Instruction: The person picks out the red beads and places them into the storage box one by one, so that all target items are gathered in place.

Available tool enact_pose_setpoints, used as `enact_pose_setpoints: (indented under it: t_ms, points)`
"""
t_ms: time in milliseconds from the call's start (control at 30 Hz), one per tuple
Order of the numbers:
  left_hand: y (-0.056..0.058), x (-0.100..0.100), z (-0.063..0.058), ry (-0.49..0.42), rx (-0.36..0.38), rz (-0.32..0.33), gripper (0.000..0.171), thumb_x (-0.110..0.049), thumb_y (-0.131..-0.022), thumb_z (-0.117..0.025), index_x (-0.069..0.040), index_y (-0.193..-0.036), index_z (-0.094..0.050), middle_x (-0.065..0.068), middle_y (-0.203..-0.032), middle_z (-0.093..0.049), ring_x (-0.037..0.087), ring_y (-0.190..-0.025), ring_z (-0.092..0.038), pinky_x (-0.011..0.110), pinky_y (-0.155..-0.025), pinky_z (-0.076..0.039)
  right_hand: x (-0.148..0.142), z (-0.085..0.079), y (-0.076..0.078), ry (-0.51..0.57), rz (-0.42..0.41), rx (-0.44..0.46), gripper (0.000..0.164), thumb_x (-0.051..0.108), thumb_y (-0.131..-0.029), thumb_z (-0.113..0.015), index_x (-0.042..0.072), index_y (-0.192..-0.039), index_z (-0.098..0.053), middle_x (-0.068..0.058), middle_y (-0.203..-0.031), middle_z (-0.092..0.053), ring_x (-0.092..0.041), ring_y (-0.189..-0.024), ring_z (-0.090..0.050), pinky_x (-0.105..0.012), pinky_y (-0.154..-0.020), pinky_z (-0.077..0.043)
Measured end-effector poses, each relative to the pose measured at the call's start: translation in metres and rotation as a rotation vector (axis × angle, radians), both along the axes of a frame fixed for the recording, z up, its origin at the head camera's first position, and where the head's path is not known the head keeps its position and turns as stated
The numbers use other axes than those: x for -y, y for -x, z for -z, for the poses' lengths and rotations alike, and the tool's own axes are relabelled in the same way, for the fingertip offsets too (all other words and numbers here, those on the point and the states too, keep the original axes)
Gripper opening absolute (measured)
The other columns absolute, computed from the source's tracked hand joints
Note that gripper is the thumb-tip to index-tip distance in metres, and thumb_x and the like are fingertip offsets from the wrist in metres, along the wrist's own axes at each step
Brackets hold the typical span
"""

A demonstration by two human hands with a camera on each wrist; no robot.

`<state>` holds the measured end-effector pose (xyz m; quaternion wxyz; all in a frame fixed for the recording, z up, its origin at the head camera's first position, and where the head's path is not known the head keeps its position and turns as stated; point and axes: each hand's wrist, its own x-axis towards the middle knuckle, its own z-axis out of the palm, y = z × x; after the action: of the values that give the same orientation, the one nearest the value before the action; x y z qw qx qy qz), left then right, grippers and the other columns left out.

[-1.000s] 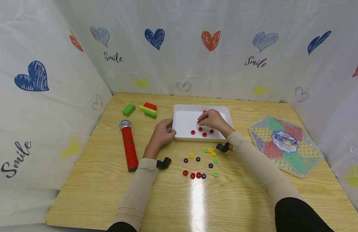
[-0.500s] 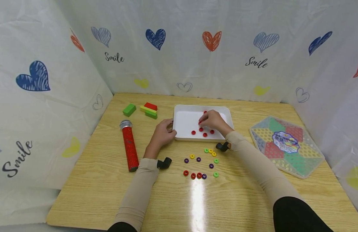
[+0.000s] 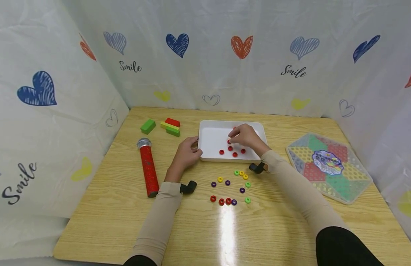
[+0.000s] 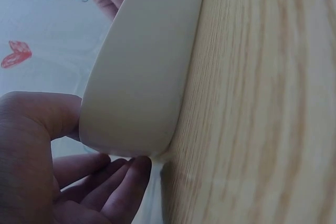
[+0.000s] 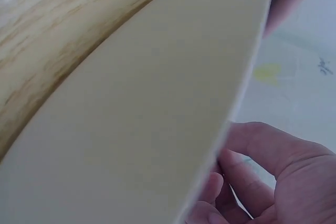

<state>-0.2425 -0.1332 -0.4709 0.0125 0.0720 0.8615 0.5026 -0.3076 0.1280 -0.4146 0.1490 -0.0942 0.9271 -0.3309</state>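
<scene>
A shallow white tray (image 3: 212, 136) lies in the middle of the table with several small red rings (image 3: 235, 154) in it. My left hand (image 3: 187, 152) holds the tray's left end; in the left wrist view, the thumb lies at the rim and fingertips touch the end wall. Over the tray is my right hand (image 3: 245, 136), its thumb and fingertips apart beside a red ring (image 3: 229, 142). Another red ring is partly hidden behind that hand. In the right wrist view, the tray wall (image 5: 136, 93) hides the fingertips and the rings.
Loose red, purple, yellow and green rings (image 3: 242, 190) are scattered before the tray. A red microphone (image 3: 148, 168) and coloured blocks (image 3: 172, 125) lie left. At right lies a hexagonal game board (image 3: 328, 166). A printed curtain (image 3: 209, 74) surrounds the table's back and sides.
My right hand has shifted slightly right, and the red ring by its fingertips shows more fully, a little nearer to me. The left hand stays at the tray's end.
</scene>
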Motion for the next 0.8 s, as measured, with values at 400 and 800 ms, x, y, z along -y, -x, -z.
enact_pose_setpoints:
  t_ms: [400, 800]
  points:
    - [0.0, 0.001, 0.0, -0.009, 0.009, 0.0, 0.062, -0.01, -0.088, -0.061, 0.0, -0.148, -0.048, 0.018, -0.145, -0.052, 0.03, -0.135, -0.055, 0.039, -0.106, -0.053, 0.011, -0.022, -0.04, 0.051, -0.136, -0.063, 0.025, 0.017, -0.086, -0.078, 0.007, -0.109, -0.079, -0.007, -0.106, -0.076, -0.021, -0.085, -0.059, -0.028, -0.069, -0.05]
    - [0.0, 0.001, -0.001, -0.008, -0.001, 0.001, 0.061, -0.011, -0.089, -0.061, -0.001, -0.148, -0.049, 0.017, -0.145, -0.052, 0.029, -0.134, -0.056, 0.037, -0.106, -0.053, 0.018, -0.019, -0.085, 0.099, -0.292, -0.103, 0.018, 0.014, -0.082, -0.081, 0.007, -0.099, -0.08, -0.003, -0.091, -0.074, -0.015, -0.073, -0.055, -0.027, -0.065, -0.047]
